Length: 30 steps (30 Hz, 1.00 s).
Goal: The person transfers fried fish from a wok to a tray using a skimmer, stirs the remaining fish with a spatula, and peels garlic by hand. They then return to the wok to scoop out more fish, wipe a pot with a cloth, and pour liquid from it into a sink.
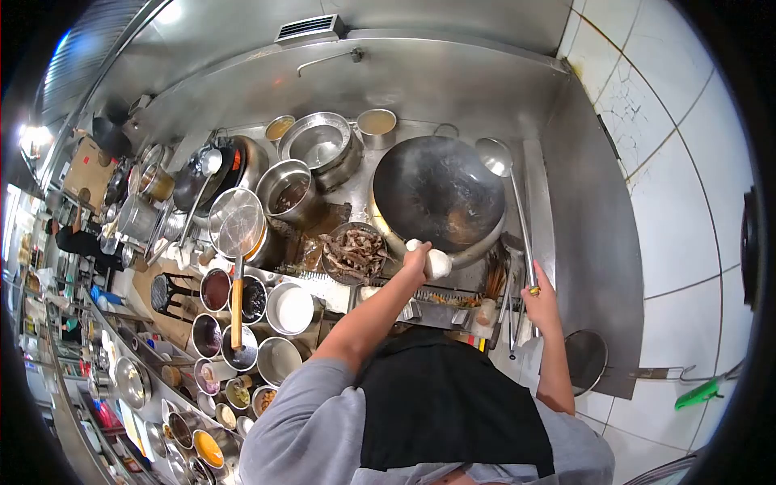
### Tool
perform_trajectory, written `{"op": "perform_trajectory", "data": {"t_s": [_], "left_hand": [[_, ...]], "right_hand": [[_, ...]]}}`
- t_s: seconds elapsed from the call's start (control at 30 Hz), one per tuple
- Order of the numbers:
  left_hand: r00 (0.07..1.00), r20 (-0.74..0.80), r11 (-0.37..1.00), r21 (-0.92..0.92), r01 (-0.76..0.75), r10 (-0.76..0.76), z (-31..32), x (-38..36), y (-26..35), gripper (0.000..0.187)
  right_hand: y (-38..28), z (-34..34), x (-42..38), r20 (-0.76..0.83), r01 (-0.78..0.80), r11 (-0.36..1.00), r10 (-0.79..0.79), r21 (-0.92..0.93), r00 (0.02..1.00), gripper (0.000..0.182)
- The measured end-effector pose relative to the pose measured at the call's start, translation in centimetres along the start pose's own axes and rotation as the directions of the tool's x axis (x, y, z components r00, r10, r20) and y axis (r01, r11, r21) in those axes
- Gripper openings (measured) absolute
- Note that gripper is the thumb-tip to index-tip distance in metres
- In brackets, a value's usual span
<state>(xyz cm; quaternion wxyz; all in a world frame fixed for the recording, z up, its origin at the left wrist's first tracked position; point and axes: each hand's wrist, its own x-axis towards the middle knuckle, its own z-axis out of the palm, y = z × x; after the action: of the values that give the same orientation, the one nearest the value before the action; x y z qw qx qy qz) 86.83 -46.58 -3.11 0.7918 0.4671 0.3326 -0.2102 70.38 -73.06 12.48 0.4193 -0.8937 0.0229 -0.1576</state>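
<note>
A dark, steaming wok [428, 182] sits on the stove in front of me, with some brownish liquid or residue low on its inside. My left hand [417, 260] is closed around a bunched white cloth [437, 264] at the wok's near rim. Whether the wok's handle is under the cloth is hidden. My right hand [541, 307] wraps round the lower end of a long-handled metal ladle [494, 157]. Its bowl lies at the wok's right rim. Left of my left hand stands a round strainer or pan of browned, strip-like pieces [356, 252].
Metal pots [319, 145] stand behind and left. A wire skimmer [236, 222] with a wooden handle lies across several sauce containers [291, 309]. A round strainer [585, 360] hangs right of my arm, near the steel side wall [578, 218]. Another person [81, 242] is far left.
</note>
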Motion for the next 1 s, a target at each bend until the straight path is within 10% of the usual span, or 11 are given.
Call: {"op": "perform_trajectory", "data": {"t_s": [0.07, 0.17, 0.53, 0.77, 1.0], "left_hand": [[0.996, -0.063, 0.996, 0.069, -0.060, 0.065, 0.6, -0.2, -0.4, 0.040], [0.946, -0.202, 0.936, 0.296, -0.188, 0.254, -0.1, -1.1, 0.1, 0.033], [0.791, 0.221, 0.566, 0.592, -0.574, 0.571, -7.9, -3.1, 9.8, 0.035], [0.666, 0.302, 0.133, 0.844, -0.519, 0.682, -4.6, -11.1, 14.8, 0.046], [0.334, 0.541, -0.251, 0.742, -0.622, 0.772, -0.8, -18.2, 11.8, 0.049]], "right_hand": [[-3.3, -1.6, -1.2, 0.203, -0.417, 0.886, 0.379, 0.203, 0.903, 0.065], [-5.3, -2.4, -2.7, 0.237, -0.510, 0.833, 0.462, 0.213, 0.854, 0.062], [-3.3, -1.4, -7.0, 0.232, -0.420, 0.902, 0.389, 0.099, 0.891, 0.065], [-3.1, -1.2, -7.0, 0.279, -0.418, 0.908, 0.397, 0.016, 0.874, 0.066], [-0.8, 1.2, -10.5, 0.120, -0.170, 0.978, 0.184, -0.119, 0.976, 0.065]]}}
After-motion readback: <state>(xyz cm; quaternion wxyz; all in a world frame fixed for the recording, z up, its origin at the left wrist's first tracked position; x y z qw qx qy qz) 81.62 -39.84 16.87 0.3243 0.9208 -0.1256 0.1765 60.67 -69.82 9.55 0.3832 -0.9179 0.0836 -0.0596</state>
